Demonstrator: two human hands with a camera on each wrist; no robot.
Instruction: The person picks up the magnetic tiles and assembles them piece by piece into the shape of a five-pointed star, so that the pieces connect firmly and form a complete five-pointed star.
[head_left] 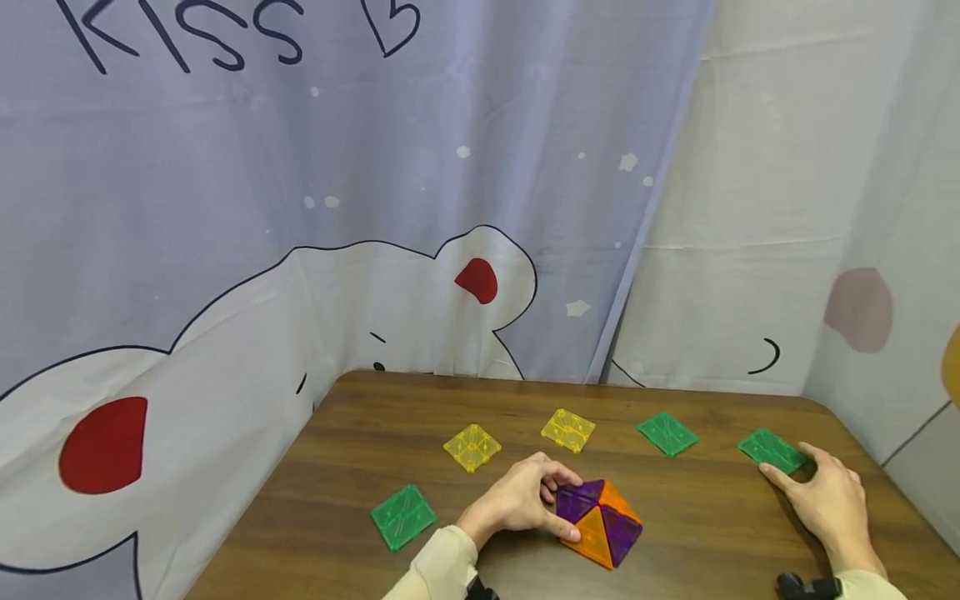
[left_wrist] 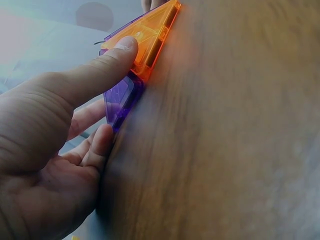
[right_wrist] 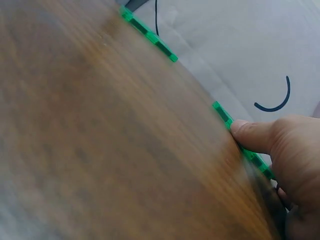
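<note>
A low faceted piece of purple and orange triangular tiles (head_left: 621,533) sits near the table's front middle. My left hand (head_left: 521,497) grips its left side, thumb on an orange tile (left_wrist: 145,37) and fingers behind a purple one (left_wrist: 120,97). At the far right, my right hand (head_left: 827,506) holds a green square tile (head_left: 771,452) by its edges, thumb at the near side; in the right wrist view the thumb presses the green tile's edge (right_wrist: 257,162). The other fingers there are mostly hidden behind the tile.
On the wooden table (head_left: 322,500) lie another green tile (head_left: 667,434) at the back right, two yellow tiles (head_left: 568,430) (head_left: 472,447) across the back middle, and a green tile (head_left: 403,517) at the left. A printed curtain (head_left: 450,183) hangs behind the table.
</note>
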